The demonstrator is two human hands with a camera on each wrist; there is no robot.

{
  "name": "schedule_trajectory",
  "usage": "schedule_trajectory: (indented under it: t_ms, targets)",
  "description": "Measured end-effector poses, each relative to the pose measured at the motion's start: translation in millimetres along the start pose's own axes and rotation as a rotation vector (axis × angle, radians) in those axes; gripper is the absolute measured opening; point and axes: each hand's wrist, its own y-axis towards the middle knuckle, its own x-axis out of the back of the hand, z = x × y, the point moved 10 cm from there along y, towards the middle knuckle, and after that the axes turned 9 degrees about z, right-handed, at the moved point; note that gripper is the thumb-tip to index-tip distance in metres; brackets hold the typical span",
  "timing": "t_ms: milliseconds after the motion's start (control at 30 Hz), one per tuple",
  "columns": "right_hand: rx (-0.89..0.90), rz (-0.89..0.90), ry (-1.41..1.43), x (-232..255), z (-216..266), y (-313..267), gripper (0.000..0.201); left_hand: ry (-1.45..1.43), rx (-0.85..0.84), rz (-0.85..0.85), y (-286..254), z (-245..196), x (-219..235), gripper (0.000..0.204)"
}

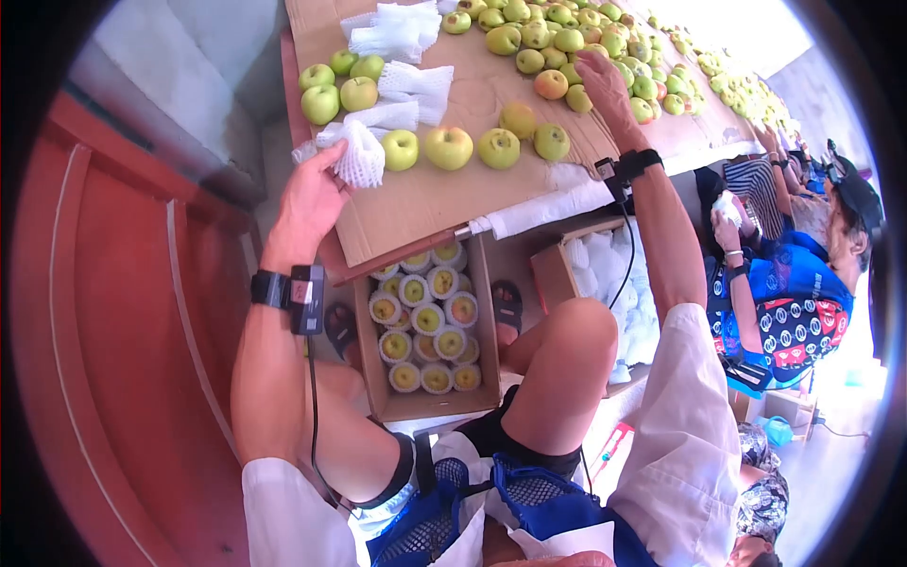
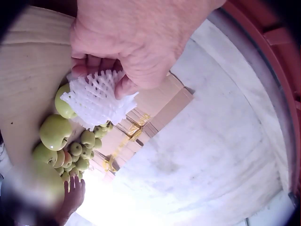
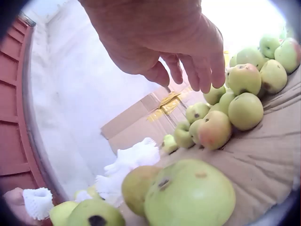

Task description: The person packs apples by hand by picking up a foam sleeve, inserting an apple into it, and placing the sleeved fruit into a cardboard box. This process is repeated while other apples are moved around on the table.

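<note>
My left hand (image 1: 312, 200) pinches a white foam net sleeve (image 1: 361, 159) between thumb and fingers at the table's left edge. In the left wrist view the sleeve (image 2: 99, 100) looks empty, its open mesh hanging below the thumb. My right hand (image 1: 607, 93) reaches over the apple pile (image 1: 619, 47). In the right wrist view its fingers (image 3: 203, 70) hang loosely apart above several green apples (image 3: 245, 111), with nothing held. A row of apples, among them a yellow-green apple (image 1: 448, 148), sits between the two hands.
More foam sleeves (image 1: 416, 85) and a cluster of green apples (image 1: 320, 104) lie at the table's left. Below the table edge stands a carton (image 1: 430, 406) of sleeved apples. Beside it is a box of white foam (image 1: 605, 265). Another person (image 1: 803, 269) sits at right.
</note>
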Motion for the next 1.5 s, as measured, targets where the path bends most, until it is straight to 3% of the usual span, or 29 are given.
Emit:
schedule_trajectory:
  t_ms: [100, 200, 233, 333, 500, 633, 733, 933, 1133, 1300, 1500]
  targets:
    - [-0.047, 0.004, -0.096, 3.3, -7.3, 33.3, 0.048, 0.035, -0.001, 0.028, -4.1, -4.6, -8.1, 0.038]
    - [0.039, -0.037, -0.27, -5.9, -1.3, 72.2, 0.05, 0.022, 0.001, 0.067, -10.1, -7.1, -19.5, 0.04]
    - [0.006, 0.004, -0.376, -12.3, 2.1, 81.7, 0.052, 0.012, -0.003, 0.081, -10.2, -7.9, -19.7, 0.041]
    - [0.127, 0.044, -0.566, -38.4, 18.5, 106.1, 0.05, -0.01, -0.012, 0.099, -11.6, -9.9, -17.7, 0.042]
    - [0.037, 0.253, -0.633, -86.1, 7.4, 137.3, 0.057, 0.015, -0.017, 0.084, -11.2, -15.8, -13.5, 0.042]
    - [0.025, 0.352, -0.6, -111.3, 12.6, 137.2, 0.07, 0.026, -0.033, 0.077, -6.7, -19.3, -13.9, 0.041]
    - [0.079, 0.321, -0.824, -129.5, 17.4, 131.3, 0.069, 0.024, -0.034, 0.065, -3.6, -20.3, -14.3, 0.041]
    - [0.104, 0.341, -0.854, -130.3, 46.9, 109.2, 0.064, 0.008, -0.029, 0.078, -0.1, -24.9, -18.0, 0.039]
    - [0.1, 0.489, -0.373, -154.8, 29.0, 83.8, 0.08, 0.007, -0.022, 0.073, 1.0, -25.1, -15.6, 0.039]
    - [0.071, 0.652, -0.345, -152.6, 48.9, 43.6, 0.075, 0.023, -0.027, 0.089, 1.1, -25.5, -22.6, 0.042]
    - [0.195, 0.724, -0.058, -157.8, 59.6, 24.4, 0.074, 0.036, -0.047, 0.1, 2.5, -28.1, -28.1, 0.043]
